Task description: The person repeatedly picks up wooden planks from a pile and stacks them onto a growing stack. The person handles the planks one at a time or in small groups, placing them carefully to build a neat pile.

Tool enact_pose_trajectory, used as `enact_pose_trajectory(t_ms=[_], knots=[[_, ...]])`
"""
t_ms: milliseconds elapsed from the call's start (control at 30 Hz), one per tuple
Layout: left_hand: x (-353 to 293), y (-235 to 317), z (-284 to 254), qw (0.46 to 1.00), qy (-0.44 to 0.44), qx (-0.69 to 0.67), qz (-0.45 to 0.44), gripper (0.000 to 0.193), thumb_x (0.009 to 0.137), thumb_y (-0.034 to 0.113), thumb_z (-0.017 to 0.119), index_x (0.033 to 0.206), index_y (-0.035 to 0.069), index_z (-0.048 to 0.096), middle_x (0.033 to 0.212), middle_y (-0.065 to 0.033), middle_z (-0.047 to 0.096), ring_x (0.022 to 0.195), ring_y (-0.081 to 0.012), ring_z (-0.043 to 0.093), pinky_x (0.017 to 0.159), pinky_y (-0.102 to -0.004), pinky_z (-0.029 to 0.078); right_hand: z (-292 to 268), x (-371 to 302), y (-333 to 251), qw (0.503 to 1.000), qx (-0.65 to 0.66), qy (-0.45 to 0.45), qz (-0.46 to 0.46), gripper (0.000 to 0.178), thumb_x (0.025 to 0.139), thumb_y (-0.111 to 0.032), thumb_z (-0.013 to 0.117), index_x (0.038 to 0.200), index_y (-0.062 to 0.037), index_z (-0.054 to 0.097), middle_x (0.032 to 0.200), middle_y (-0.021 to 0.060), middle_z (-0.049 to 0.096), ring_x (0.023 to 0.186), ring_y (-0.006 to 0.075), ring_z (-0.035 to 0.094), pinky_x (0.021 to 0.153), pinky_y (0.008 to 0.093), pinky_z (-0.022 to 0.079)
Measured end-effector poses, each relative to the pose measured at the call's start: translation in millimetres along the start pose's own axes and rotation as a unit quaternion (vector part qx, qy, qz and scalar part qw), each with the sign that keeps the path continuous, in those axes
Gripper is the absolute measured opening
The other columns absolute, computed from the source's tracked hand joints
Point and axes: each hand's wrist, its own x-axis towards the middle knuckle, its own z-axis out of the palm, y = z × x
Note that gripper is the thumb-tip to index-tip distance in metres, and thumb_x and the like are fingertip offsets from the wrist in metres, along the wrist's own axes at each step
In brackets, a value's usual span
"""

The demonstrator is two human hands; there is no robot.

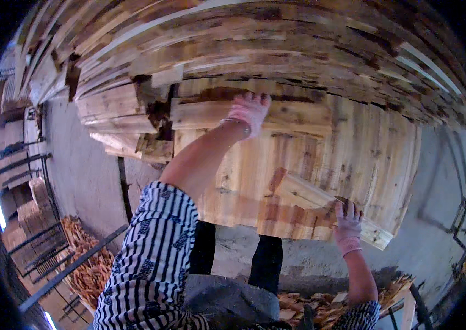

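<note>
My left hand (pixel 248 113), in a pale pink glove with the fingertips bare, reaches to the far side of a wide wooden panel surface (pixel 365 148). Its fingers curl over the far edge of a long wooden board (pixel 299 116) that lies crosswise there; the thumb is hidden. At the near right, my right hand (pixel 348 225), gloved alike, grips a shorter wooden board (pixel 312 193) close to its right end. That board lies at a slant across the panel surface, its left end farther from me.
A high stack of planks (pixel 277 49) rises along the far side. Thick boards (pixel 114 107) are piled at the left. Wood scraps (pixel 81 258) fill the lower left beside metal bars (pixel 73 267), and more scraps (pixel 321 305) lie near my body. Grey concrete floor (pixel 79 143) surrounds the panels.
</note>
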Motion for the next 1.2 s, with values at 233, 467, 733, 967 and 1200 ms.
enact_pose_trajectory(t_ms=[233, 467, 733, 967, 1200], knots=[[9.5, -10.6, -11.1, 0.997, 0.064, 0.034, 0.016, 0.088, 0.071, 0.025, 0.077, 0.145, 0.006, 0.032, 0.134, -0.0211, 0.05, 0.124, -0.0364, 0.052, 0.099, -0.0529, 0.048, -1.4, -0.6, 7.3, 0.997, -0.007, 0.068, -0.033, 0.082, 0.078, -0.024, 0.076, 0.15, -0.0163, 0.038, 0.139, 0.0235, 0.044, 0.129, 0.0458, 0.044, 0.108, 0.0608, 0.036], [11.3, -18.1, -33.5, 0.997, -0.035, -0.016, -0.063, 0.112, 0.068, 0.03, 0.085, 0.154, 0.008, 0.018, 0.156, -0.0229, 0.031, 0.143, -0.0403, 0.032, 0.114, -0.0517, 0.034, -84.2, 60.5, 35.5, 0.99, -0.041, 0.123, -0.052, 0.074, 0.082, -0.017, 0.069, 0.149, -0.0237, 0.04, 0.136, 0.02, 0.048, 0.123, 0.0406, 0.051, 0.102, 0.0559, 0.042], [10.5, 0.6, -34.0, 0.985, -0.119, -0.031, -0.125, 0.119, 0.067, 0.028, 0.089, 0.155, 0.004, 0.012, 0.161, -0.0263, 0.022, 0.148, -0.0425, 0.023, 0.121, -0.052, 0.024, -107.9, 177.7, 80.0, 0.976, 0.011, 0.143, -0.162, 0.064, 0.087, -0.01, 0.059, 0.141, -0.0411, 0.045, 0.147, 0.0102, 0.046, 0.128, 0.035, 0.049, 0.097, 0.0511, 0.047], [21.2, -7.3, -27.1, 0.988, -0.122, 0.0, -0.091, 0.12, 0.07, 0.033, 0.087, 0.156, 0.0, 0.01, 0.161, -0.0274, 0.022, 0.147, -0.0434, 0.023, 0.12, -0.0505, 0.027, -123.3, 192.2, 113.8, 0.963, -0.039, 0.213, -0.162, 0.056, 0.092, -0.018, 0.055, 0.144, -0.0381, 0.045, 0.141, 0.0073, 0.049, 0.126, 0.0357, 0.05, 0.102, 0.0518, 0.046], [45.0, -18.1, -2.9, 0.999, -0.025, 0.029, 0.003, 0.085, 0.079, 0.027, 0.07, 0.146, 0.004, 0.024, 0.143, -0.0268, 0.039, 0.13, -0.0391, 0.044, 0.103, -0.0538, 0.04, -128.2, 200.8, 79.2, 0.976, -0.016, 0.146, -0.159, 0.054, 0.092, -0.012, 0.06, 0.144, -0.0234, 0.051, 0.151, 0.0185, 0.044, 0.137, 0.0425, 0.041, 0.115, 0.0503, 0.035]])
